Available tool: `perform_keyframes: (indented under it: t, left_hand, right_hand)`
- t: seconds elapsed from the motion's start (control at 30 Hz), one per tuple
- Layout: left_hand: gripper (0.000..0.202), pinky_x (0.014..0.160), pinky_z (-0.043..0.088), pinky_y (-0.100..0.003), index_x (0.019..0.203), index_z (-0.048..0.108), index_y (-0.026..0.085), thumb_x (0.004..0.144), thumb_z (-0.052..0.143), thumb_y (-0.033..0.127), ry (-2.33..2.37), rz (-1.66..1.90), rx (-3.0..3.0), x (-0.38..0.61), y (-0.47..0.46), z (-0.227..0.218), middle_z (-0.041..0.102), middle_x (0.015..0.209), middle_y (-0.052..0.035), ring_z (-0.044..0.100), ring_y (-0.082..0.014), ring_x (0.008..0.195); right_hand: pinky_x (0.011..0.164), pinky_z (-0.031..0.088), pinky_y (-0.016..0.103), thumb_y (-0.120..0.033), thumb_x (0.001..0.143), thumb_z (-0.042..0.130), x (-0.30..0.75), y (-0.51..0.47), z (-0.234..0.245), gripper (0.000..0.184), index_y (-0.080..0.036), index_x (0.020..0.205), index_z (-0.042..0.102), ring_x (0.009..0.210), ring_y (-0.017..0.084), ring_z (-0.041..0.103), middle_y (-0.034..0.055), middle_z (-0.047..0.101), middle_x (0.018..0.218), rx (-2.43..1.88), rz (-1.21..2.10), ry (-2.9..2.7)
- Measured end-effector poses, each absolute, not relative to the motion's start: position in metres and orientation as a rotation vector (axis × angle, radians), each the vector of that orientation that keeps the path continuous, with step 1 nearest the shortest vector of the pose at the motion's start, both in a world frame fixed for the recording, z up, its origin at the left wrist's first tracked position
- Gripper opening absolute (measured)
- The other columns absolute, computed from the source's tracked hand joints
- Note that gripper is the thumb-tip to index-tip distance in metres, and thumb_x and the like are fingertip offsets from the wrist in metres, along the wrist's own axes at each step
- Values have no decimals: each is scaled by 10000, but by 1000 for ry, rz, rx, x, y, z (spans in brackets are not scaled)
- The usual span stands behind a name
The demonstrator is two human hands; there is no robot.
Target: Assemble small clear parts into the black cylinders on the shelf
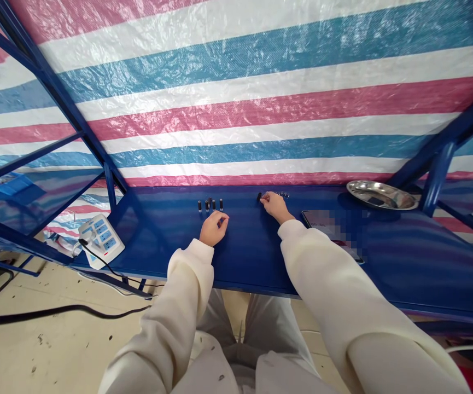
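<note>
On the blue tabletop (170, 246), several small black cylinders with silvery ends (214, 205) stand upright, loosely in a row. Just in front of them is my left hand (214, 227), its fingers curled and thumb bent in. Whether anything sits inside that grip is hidden. My right hand (275, 207), farther right, pinches a small black cylinder (259, 197) between thumb and fingers, at or just over the table. Behind its knuckles lie several tiny shiny metal pieces (286, 195), partly covered by the hand and too small to name.
An oval metal tray (379, 196) rests at the back right. Near my right forearm is a dark flat device (310, 219), partly blurred out. A white power strip (104, 241) with a black cable sits at the left end. Blue metal posts (439, 178) rise beside a striped tarp (261, 120).
</note>
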State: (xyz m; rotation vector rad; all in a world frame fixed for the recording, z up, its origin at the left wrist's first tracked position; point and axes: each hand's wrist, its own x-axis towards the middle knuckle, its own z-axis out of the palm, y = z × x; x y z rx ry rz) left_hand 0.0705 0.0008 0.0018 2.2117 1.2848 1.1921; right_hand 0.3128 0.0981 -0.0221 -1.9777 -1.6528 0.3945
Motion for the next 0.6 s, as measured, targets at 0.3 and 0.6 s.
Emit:
perform_keyframes:
  t: [0.3,0.6]
  left_hand:
    - [114,644,470,-250,823,595,177,811,483,192,1272,1207,2212,69,4,-2,593,801,-28,530,-98,606]
    - [112,634,469,-243,810,595,178,803,484,193,1286,1213,2190,70,4,-2,591,787,-25,523,-99,598]
  right_hand:
    - [802,446,285,-130,795,523,317,105,-23,168,-118,931,621,914,211,625,131,676,957,-1998,425,-1689]
    - [763,464,295,-153,754,582,323,100,-14,219,-92,963,605,856,221,646,143,688,883,-1973,475,-1629]
